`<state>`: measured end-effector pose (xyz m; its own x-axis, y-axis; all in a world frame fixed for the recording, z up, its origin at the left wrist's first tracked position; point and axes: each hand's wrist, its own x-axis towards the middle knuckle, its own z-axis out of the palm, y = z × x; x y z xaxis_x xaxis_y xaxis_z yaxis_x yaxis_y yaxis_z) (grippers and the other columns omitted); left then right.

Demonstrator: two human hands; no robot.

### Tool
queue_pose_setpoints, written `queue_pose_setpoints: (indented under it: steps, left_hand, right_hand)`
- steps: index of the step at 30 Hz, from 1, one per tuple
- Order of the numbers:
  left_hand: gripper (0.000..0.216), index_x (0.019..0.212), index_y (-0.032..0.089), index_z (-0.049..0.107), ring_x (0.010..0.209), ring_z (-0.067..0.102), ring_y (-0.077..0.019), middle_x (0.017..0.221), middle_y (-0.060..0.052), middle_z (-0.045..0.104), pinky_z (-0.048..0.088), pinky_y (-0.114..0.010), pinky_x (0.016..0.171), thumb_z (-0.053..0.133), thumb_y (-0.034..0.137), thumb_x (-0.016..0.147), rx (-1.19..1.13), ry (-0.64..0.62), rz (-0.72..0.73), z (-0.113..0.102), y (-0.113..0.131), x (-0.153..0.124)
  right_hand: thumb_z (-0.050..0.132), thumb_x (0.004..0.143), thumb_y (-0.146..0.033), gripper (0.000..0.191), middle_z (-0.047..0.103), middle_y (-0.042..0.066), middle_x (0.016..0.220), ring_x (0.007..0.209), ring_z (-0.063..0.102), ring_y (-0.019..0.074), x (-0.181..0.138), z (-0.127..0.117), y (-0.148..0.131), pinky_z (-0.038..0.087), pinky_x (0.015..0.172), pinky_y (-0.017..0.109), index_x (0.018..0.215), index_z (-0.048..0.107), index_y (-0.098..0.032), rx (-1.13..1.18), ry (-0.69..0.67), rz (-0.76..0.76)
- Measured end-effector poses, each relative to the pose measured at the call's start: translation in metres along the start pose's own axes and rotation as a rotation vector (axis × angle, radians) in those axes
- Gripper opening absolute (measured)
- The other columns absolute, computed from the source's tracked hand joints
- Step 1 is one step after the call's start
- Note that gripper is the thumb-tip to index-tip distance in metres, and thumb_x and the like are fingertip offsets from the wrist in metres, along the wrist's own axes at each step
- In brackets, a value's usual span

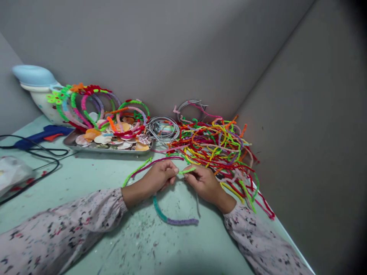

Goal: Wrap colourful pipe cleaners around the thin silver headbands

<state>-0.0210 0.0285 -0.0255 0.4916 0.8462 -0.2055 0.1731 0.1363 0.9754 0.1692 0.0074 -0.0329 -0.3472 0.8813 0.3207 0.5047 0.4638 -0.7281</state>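
Observation:
Both of my hands meet over the middle of the table, working on a lime-green pipe cleaner (187, 170). My left hand (160, 175) pinches one end between thumb and fingers. My right hand (204, 183) is closed on the piece from the other side, and a short green end sticks out above its fingers. Below them curves a wire hoop (160, 210) wrapped in teal and purple; its upper part disappears behind my left hand. A bare grey wire end (198, 206) hangs under my right hand. Beside my left wrist lie a green strand and a dark pink pipe cleaner (143, 168).
A metal tray (114, 150) of seashells stands at the back left, with finished colourful hoops (86, 103) on it. Coiled grey wire (163, 130) and a tangled pipe-cleaner heap (215, 143) lie right. A blue glue gun (43, 136), black cord and white pot (43, 101) are left.

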Motion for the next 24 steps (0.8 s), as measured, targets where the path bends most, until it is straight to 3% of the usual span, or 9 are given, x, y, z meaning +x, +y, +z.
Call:
queue_pose_setpoints:
  steps: [4, 8, 17, 24]
  left_hand:
    - [0.021, 0.069, 0.018, 0.049, 0.034, 0.032, -0.0045, 0.050, 0.005, 0.046, 0.019, -0.018, 0.033, 0.050, 0.032, 0.084, 0.024, -0.017, -0.008, 0.000, 0.001, 0.001]
    - [0.020, 0.071, 0.017, 0.050, 0.035, 0.031, -0.0046, 0.053, 0.004, 0.047, 0.018, -0.019, 0.032, 0.050, 0.033, 0.084, 0.012, -0.024, 0.002, -0.002, -0.004, 0.003]
    - [0.024, 0.070, 0.019, 0.049, 0.033, 0.031, -0.0049, 0.052, 0.005, 0.044, 0.021, -0.019, 0.031, 0.053, 0.038, 0.084, -0.029, -0.002, 0.009, -0.004, -0.010, 0.007]
    - [0.024, 0.069, 0.019, 0.050, 0.033, 0.032, -0.0052, 0.051, 0.005, 0.046, 0.021, -0.020, 0.032, 0.053, 0.038, 0.083, -0.034, -0.007, 0.011, -0.004, -0.009, 0.007]
  right_hand:
    - [0.048, 0.084, -0.008, 0.017, 0.064, 0.004, 0.080, 0.075, 0.058, 0.0150, -0.002, -0.004, 0.004, 0.043, 0.070, 0.026, 0.087, 0.062, -0.018, -0.137, -0.038, -0.181]
    - [0.047, 0.084, -0.008, 0.018, 0.063, 0.005, 0.081, 0.076, 0.057, 0.0164, -0.004, -0.005, 0.006, 0.043, 0.071, 0.027, 0.090, 0.062, -0.017, -0.235, -0.078, -0.243]
    - [0.054, 0.086, -0.018, 0.011, 0.065, 0.004, 0.080, 0.070, 0.058, 0.0145, -0.002, 0.001, 0.000, 0.044, 0.067, 0.026, 0.093, 0.063, -0.017, -0.151, 0.012, -0.049]
    - [0.056, 0.076, -0.005, 0.020, 0.067, 0.002, 0.080, 0.071, 0.060, 0.0139, -0.002, 0.001, 0.000, 0.045, 0.066, 0.024, 0.088, 0.065, -0.018, -0.120, 0.047, -0.075]
